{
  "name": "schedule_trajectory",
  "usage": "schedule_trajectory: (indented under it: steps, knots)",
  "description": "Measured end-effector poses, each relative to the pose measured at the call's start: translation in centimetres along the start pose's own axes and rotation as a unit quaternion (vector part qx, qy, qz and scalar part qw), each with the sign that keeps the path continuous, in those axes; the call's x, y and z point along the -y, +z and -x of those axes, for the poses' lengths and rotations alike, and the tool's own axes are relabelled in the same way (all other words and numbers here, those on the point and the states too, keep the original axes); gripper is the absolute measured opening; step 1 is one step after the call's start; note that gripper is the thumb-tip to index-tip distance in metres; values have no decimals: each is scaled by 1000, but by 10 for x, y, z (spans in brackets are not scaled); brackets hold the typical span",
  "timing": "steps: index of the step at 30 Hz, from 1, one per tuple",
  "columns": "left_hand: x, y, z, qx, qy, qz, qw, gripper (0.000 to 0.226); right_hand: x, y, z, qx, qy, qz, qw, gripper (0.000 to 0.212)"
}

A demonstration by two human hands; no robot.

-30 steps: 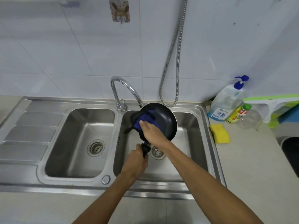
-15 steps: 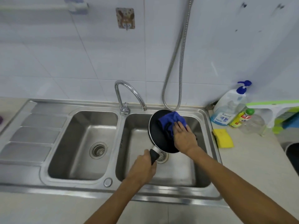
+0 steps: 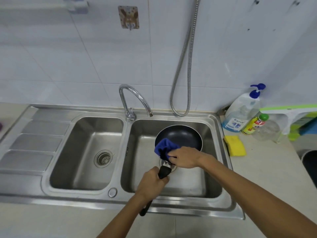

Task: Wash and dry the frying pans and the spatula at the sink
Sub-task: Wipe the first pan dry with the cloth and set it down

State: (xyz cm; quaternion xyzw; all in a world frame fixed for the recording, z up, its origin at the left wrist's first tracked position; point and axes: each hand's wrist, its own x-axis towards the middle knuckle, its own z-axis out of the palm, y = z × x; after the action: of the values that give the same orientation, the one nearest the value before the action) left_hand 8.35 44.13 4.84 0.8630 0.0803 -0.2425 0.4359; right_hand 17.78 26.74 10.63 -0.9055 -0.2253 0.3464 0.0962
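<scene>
My left grip (image 3: 151, 179) and right grip (image 3: 184, 157) are bare hands; my left forearm (image 3: 123, 215) and right forearm (image 3: 248, 189) run bare, unsleeved, to the edge of view.

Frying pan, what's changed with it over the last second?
The right hand slid the blue cloth across the frying pan, from its far side to the near rim by the handle, and the pan tipped flatter. The left hand still grips the handle over the right basin.

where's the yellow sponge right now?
Head view, right side: the yellow sponge lies on the counter just right of the right sink basin, in front of the blue-pump soap bottle and green-capped bottle.
</scene>
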Motion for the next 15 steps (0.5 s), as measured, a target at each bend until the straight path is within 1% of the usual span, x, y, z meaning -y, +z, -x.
schedule_trajectory:
  steps: [3,5,8,10,12,13,14,15]
  knots:
    - [-2,24,7,38,-29,47,998,23,-11,11,18,1,11,69,998,31]
    - [1,30,8,47,-42,52,997,26,-20,16,26,-4,11,70,997,29]
    - [4,22,2,58,-36,37,997,26,-24,14,26,-5,13,-21,1000,30]
    - [5,9,-4,64,-23,31,997,26,-14,12,16,-47,-1,-38,998,29]
    - [2,-4,-7,88,-22,54,994,26,-3,11,4,-109,3,-68,992,27]
    - [0,-9,-7,108,-26,84,990,24,0,9,-1,-133,11,-115,984,26]
    - [-1,-14,-6,127,-32,116,985,23,1,5,-4,-155,13,-192,969,26]
    - [-3,-18,-5,140,-36,146,979,24,0,0,-5,-184,13,-285,941,26]
